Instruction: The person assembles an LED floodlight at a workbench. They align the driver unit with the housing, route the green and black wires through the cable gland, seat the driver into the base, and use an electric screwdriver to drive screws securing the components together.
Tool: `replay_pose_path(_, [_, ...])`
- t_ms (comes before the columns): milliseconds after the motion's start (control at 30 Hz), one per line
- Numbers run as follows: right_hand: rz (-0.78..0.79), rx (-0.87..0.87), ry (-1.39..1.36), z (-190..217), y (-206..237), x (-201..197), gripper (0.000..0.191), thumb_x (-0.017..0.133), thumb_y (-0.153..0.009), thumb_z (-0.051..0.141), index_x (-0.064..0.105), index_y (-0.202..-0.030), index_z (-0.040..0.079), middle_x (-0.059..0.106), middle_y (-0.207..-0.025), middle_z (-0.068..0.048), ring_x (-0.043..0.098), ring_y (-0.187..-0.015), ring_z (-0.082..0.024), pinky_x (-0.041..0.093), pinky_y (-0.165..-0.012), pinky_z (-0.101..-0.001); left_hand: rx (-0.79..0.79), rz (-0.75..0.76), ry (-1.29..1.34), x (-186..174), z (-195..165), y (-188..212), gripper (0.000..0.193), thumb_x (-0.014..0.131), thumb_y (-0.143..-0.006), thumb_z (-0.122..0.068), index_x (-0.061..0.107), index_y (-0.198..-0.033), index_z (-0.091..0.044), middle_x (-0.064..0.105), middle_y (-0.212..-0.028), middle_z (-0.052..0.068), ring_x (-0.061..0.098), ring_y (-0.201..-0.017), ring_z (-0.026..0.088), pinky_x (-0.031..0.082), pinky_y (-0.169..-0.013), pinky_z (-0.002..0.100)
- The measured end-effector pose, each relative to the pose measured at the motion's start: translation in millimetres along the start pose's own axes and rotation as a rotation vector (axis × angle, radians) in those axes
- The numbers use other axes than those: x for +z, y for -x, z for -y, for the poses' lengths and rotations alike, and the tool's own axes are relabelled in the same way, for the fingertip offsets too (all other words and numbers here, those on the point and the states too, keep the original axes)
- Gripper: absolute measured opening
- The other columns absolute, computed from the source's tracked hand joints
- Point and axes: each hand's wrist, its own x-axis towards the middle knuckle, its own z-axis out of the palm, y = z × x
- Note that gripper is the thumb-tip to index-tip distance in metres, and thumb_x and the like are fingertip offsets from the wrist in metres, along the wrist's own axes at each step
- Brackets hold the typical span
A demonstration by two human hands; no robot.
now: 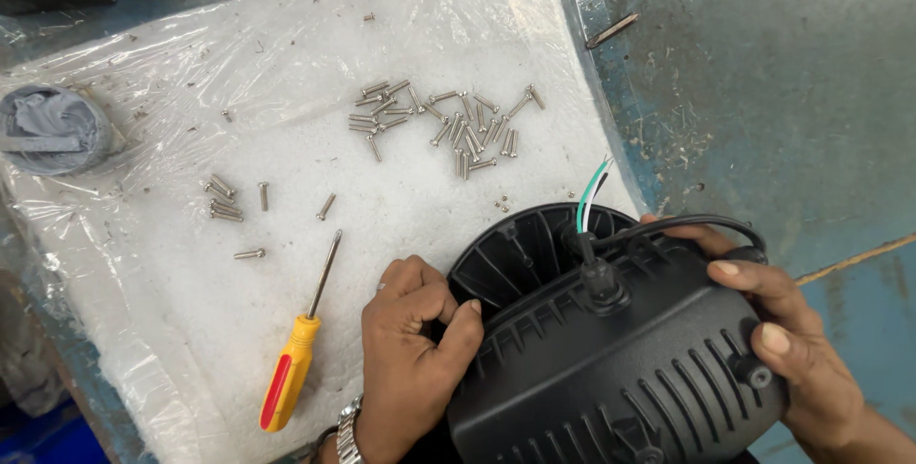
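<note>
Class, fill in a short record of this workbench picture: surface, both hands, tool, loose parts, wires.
Surface: white foam pad under clear plastic film
Left hand: fingers curled at the left edge of the black ribbed housing
Right hand: grips the housing's right side
Tool: yellow-handled screwdriver, lying untouched on the pad
Loose parts: screws scattered on the pad
Wires: green, white, black, rising from the housing

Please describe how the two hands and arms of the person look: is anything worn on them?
Both hands are bare, without gloves. The left hand has a metal ring on one finger and a silver link wristwatch at the wrist. The right hand shows no ring or watch. No sleeves are visible on either forearm. The fingernails are short and unpainted.
</note>
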Motion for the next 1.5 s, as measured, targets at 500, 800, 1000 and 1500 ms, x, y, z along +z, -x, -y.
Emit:
replay_pose_path(500, [-0.030,-0.228,0.021,5,-27,23,0.049,0.054,-0.103,0.026,0.050,-0.145,0.000,0.051,-0.155,-0.024,0.059,-0.132,-0.033,0.055,-0.105,-0.0419,0.217,-0.161,-0.033,9,37,-21,0.031,0.075,-0.078,-0.026,0.059,-0.070,0.000,0.061,-0.061,0.006,0.057,-0.055,0.018,0.043,-0.054,0.032])
replay_pose_path(800, [-0.195,-0.330,-0.121,-14,-36,68,0.047,0.052,-0.104,0.014,0.054,-0.149,0.004,0.058,-0.139,-0.009,0.059,-0.123,-0.017,0.051,-0.111,-0.0316,0.243,-0.051,-0.078,-45,-25,-68,0.051,0.065,-0.094,-0.048,0.073,-0.069,-0.004,0.074,-0.067,0.001,0.066,-0.060,0.007,0.050,-0.058,0.025])
replay_pose_path(1000, [-0.219,-0.383,-0.145,-20,-37,70,0.044,0.052,-0.105,0.012,0.051,-0.149,0.008,0.055,-0.143,-0.007,0.056,-0.127,-0.015,0.048,-0.112,-0.0313,1.127,0.108,-0.916,-41,-73,26,0.103,0.079,-0.048,-0.075,0.056,-0.137,-0.029,0.061,-0.138,0.018,0.062,-0.114,0.038,0.050,-0.086,0.051])
replay_pose_path(1500, [-0.201,-0.329,-0.425,-39,-28,62,0.060,0.038,-0.106,0.046,0.031,-0.157,0.015,0.053,-0.148,-0.010,0.052,-0.132,-0.022,0.043,-0.112,-0.0394,0.366,0.941,-0.408,-82,-133,-58,0.101,0.086,-0.071,-0.032,0.039,-0.159,-0.016,0.058,-0.137,0.012,0.060,-0.124,0.025,0.044,-0.112,0.039])
